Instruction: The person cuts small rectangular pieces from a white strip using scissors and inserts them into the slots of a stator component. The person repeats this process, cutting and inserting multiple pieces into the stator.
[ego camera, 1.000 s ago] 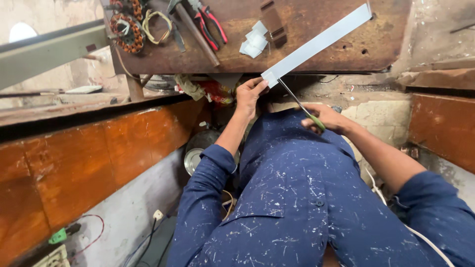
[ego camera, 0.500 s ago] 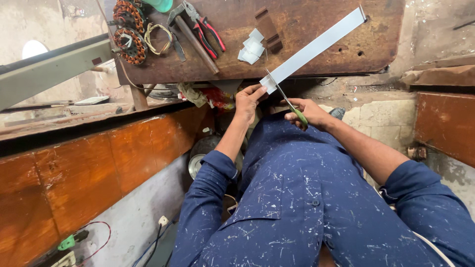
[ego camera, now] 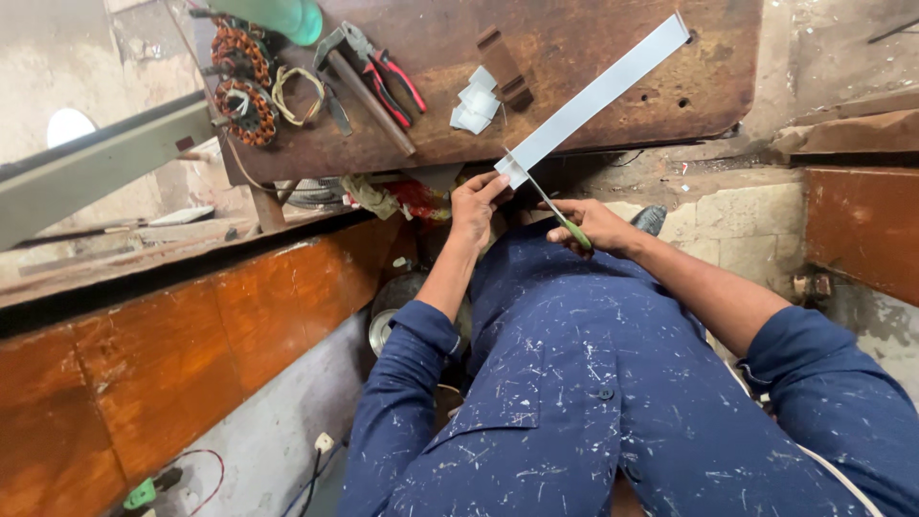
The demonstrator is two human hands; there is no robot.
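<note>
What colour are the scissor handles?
Green, on the scissors in the right hand; head view.

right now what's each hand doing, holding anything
Left hand: closed on the near end of the long white strip.
Right hand: closed on green-handled scissors, blades at the strip.

Left hand [ego camera: 476,204] pinches white strip [ego camera: 595,98] — right hand [ego camera: 595,226] works green-handled scissors [ego camera: 558,216].

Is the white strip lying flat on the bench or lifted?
Partly lifted: the white strip overhangs the bench; left hand holds its near end.
</note>
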